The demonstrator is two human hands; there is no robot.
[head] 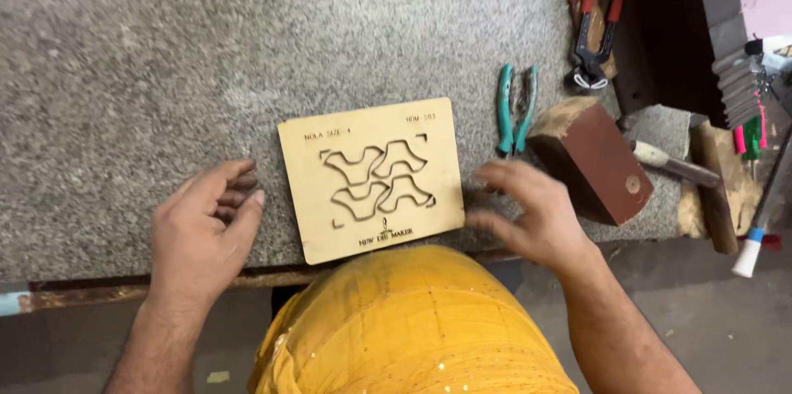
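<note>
— Pale wood: what lies between the hands?
— One flat board (371, 179) with four curvy cut-outs, near the edge of the speckled stone bench (165, 56). Left hand (202, 233) open, fingers loosely curled, just left of it, holding nothing. Right hand (524, 212) open, spread, just right of it, holding nothing.
— Around it?
— Green-handled pliers (516, 109) and a brown block (594, 159) to the right; a hammer (672, 165) beyond; red-handled pincers (598, 14) far right. Yellow cloth (412, 328) nearest.
</note>
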